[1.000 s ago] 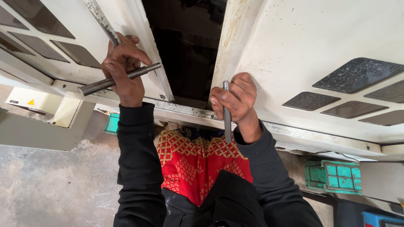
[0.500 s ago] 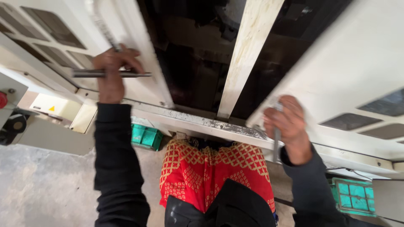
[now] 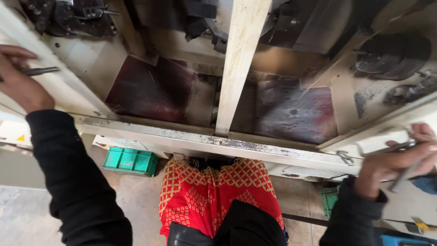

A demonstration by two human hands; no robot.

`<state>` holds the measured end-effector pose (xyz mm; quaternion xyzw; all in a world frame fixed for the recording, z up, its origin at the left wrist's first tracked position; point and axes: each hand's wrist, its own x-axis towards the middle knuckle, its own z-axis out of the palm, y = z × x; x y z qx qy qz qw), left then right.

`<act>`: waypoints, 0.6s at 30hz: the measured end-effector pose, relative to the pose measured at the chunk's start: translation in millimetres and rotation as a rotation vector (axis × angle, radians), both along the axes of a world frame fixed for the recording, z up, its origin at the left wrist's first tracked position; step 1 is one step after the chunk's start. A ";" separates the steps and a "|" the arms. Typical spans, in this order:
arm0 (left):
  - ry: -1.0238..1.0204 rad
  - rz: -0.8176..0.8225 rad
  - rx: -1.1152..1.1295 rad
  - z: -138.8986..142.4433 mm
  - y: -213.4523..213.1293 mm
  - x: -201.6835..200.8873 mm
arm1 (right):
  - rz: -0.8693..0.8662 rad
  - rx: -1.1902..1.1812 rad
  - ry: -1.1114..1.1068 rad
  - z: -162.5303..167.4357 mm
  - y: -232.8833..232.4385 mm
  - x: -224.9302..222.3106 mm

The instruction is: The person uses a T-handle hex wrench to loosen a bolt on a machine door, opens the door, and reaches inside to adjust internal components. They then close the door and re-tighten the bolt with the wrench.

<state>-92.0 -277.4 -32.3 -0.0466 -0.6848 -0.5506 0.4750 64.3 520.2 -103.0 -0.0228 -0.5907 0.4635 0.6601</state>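
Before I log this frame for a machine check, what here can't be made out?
- Left hand: cut off by the head view's left edge; the metal handle it grips runs out of sight behind it.
- Right hand: the metal handle it holds is motion-blurred, its lower end unclear.
- Machine interior: upper parts lost in shadow.
- Green crate: partly hidden by the machine's front rail.

Between left hand (image 3: 20, 86) and right hand (image 3: 396, 161): upright pale metal post (image 3: 241, 59); green plastic crate (image 3: 129, 160) on floor below left hand.
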 end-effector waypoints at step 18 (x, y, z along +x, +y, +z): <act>0.061 0.157 0.043 -45.6 5.8 -4.1 | -0.102 0.407 -0.134 -19.9 -75.7 16.2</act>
